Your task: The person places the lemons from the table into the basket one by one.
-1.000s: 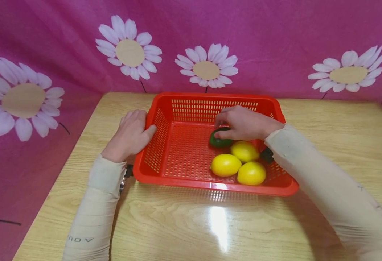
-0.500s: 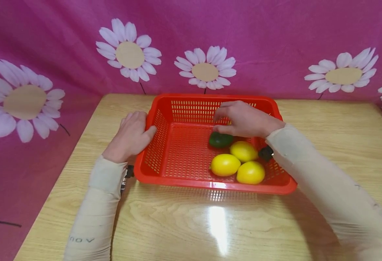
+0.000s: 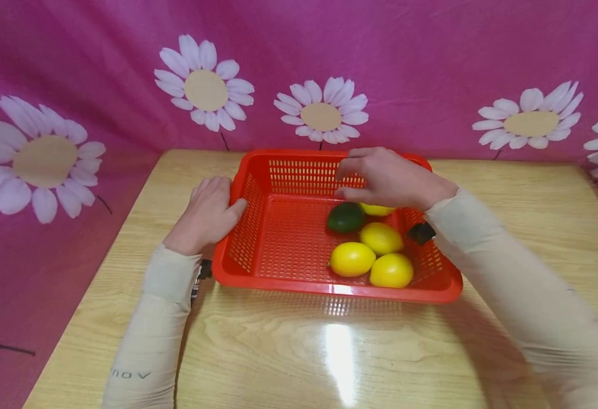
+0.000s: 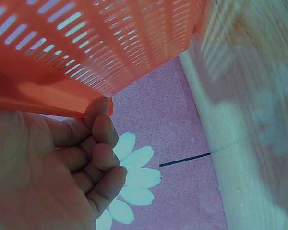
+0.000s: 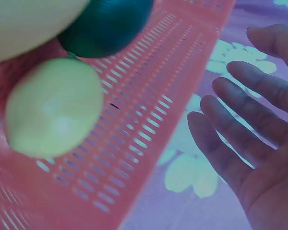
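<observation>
A red slotted plastic basket (image 3: 288, 288) sits on the table. My left hand (image 3: 207, 213) holds its left rim, thumb over the edge; in the left wrist view, the bent fingers (image 4: 105, 155) are at the outside of the rim. Over the basket's right half, my right hand (image 3: 388, 179) hovers with fingers spread and nothing in them, as the right wrist view confirms. Below it lie a dark green oval fruit (image 3: 346, 217) and a lemon (image 3: 377, 210) partly hidden by the hand. Several more lemons, such as the front one (image 3: 352, 259), lie nearer me.
The wood-grain table (image 3: 278, 352) reflects a bright light in front of the basket. Behind and to the left hangs a magenta cloth (image 3: 406, 68) printed with white daisies. A black wrist camera (image 3: 421, 233) sits under my right wrist, inside the basket's right side.
My right hand has let go of the dark green fruit and risen up and away from it, uncovering a lemon behind. The left hand stays on the rim.
</observation>
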Motion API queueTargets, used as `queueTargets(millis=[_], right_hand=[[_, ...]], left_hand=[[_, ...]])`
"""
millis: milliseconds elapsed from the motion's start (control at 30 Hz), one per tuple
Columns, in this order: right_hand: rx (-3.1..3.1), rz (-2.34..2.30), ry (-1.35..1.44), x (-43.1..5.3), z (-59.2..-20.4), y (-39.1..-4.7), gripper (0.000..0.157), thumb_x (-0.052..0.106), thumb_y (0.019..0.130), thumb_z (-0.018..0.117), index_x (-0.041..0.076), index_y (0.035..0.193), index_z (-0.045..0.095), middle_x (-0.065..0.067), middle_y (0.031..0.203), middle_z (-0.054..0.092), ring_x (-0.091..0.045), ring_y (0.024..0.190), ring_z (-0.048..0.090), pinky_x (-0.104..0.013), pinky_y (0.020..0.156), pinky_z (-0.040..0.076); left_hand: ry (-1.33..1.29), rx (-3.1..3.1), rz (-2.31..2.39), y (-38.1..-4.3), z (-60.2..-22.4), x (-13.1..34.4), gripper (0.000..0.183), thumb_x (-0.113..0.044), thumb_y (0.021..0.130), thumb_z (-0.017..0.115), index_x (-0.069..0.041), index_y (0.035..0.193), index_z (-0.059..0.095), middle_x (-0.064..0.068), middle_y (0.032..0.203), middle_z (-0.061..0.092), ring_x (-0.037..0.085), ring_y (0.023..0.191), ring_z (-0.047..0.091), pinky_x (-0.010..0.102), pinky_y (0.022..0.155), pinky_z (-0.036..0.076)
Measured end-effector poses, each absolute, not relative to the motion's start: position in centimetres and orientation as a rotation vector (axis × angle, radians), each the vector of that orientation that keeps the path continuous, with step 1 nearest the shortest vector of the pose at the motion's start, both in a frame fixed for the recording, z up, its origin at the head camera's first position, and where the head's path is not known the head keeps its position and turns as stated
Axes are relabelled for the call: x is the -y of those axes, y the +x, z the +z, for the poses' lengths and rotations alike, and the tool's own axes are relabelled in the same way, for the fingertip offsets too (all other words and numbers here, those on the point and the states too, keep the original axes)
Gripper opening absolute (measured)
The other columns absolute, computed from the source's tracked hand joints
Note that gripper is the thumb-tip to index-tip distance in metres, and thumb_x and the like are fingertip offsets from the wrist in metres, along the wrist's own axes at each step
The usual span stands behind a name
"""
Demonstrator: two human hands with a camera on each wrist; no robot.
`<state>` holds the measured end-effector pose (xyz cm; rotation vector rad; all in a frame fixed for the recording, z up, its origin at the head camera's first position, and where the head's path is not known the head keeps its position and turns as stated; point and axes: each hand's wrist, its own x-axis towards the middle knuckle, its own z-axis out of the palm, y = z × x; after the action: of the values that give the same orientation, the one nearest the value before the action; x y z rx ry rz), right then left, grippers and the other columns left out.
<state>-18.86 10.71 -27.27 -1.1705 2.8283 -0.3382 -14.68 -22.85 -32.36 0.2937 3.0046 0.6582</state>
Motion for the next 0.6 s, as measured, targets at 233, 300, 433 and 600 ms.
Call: queueTargets(millis=[233, 300, 433, 600], right_hand=[[-2.873, -0.375, -1.17, -11.6, -25.4, -18.2, 0.035, 0.033, 0.092, 0.075, 0.011, 0.119, 0.074, -0.009, 0.117, 0.072, -0.028, 0.103, 0.068, -0.045, 0.097, 0.058], [-2.883, -0.379, -1.161, -11.9, -24.9, -17.9, 0.035, 0.033, 0.094, 0.074, 0.01, 0.12, 0.073, -0.01, 0.119, 0.072, -0.029, 0.105, 0.068, -0.047, 0.098, 0.057], [-2.904, -0.385, -1.122, -12.7, -24.1, -17.4, 0.036, 0.033, 0.095, 0.073, 0.009, 0.122, 0.072, -0.012, 0.121, 0.07, -0.031, 0.109, 0.067, -0.05, 0.099, 0.056], [-2.939, -0.409, -1.095, -13.9, -23.3, -16.8, 0.033, 0.033, 0.095, 0.073, 0.01, 0.119, 0.073, -0.011, 0.12, 0.07, -0.029, 0.105, 0.068, -0.049, 0.094, 0.058]], left_hand=[[0.283, -2.995, 0.657, -14.5, -32.2, 22.8, 0.031, -0.028, 0.1, 0.043, 0.0, 0.107, 0.054, 0.014, 0.099, 0.053, 0.033, 0.106, 0.045, 0.045, 0.092, 0.034], [0.281, -2.997, 0.656, -14.5, -32.2, 22.7, 0.031, -0.029, 0.1, 0.043, -0.001, 0.107, 0.055, 0.015, 0.099, 0.053, 0.033, 0.106, 0.045, 0.045, 0.092, 0.034], [0.275, -2.996, 0.661, -14.6, -32.3, 22.6, 0.033, -0.029, 0.099, 0.044, 0.0, 0.109, 0.055, 0.015, 0.1, 0.054, 0.033, 0.106, 0.046, 0.045, 0.092, 0.034], [0.278, -2.993, 0.672, -14.5, -32.3, 22.6, 0.034, -0.029, 0.1, 0.043, 0.0, 0.111, 0.054, 0.015, 0.101, 0.053, 0.033, 0.106, 0.045, 0.046, 0.093, 0.033]])
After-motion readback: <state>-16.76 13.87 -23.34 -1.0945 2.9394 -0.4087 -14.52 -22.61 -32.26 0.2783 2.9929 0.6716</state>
